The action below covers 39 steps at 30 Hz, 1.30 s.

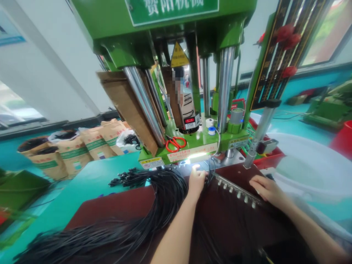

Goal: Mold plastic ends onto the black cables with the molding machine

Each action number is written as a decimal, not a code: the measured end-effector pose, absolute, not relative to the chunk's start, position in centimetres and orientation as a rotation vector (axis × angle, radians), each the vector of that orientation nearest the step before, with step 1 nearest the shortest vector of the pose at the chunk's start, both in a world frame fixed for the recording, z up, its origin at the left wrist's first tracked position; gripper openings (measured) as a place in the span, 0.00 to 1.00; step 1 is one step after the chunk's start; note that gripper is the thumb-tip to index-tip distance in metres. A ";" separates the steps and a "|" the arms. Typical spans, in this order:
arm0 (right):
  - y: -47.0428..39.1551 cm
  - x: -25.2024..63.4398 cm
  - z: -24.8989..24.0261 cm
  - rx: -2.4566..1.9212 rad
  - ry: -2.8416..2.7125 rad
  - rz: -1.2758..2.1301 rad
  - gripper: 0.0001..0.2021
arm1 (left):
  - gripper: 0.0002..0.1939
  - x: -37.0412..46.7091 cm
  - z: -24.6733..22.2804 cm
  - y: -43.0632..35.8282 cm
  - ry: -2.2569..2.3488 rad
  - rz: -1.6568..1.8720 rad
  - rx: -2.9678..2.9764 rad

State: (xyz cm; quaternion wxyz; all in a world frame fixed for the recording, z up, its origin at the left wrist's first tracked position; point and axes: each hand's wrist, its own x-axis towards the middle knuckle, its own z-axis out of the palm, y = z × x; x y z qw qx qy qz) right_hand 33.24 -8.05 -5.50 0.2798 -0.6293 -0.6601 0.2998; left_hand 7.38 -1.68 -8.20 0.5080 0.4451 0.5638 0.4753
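Observation:
My left hand (197, 180) reaches to the lit metal plate (189, 168) at the front of a green press. Its fingers are curled beside thin black cable loops (211, 170), and it seems to pinch cable there, though the fingertips are partly hidden. A thick bundle of black cables (170, 194) curves past this wrist and spreads to the lower left. My right hand (267, 189) is over the dark red-brown tabletop, fingers bent, by the right end of a metal strip with several pale clips (238, 194). Whatever those fingers hold, if anything, is hidden.
The green press (176, 145) stands ahead, with red-handled scissors (176, 143) and a small blue-white spool (211, 130) on its ledge. A metal post (257, 143) rises near my right hand. Paper sacks (74, 152) stand at the left. A white tub (310, 161) is at the right.

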 end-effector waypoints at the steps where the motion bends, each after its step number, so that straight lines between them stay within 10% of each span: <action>1: -8.1 33.2 -5.5 -1.679 -1.773 0.799 0.13 | 0.20 7.4 -8.2 -1.7 1.356 1.146 1.092; 39: -8.6 33.2 -5.6 -1.595 -1.929 0.584 0.14 | 0.15 7.0 -8.5 -1.8 1.320 1.182 1.128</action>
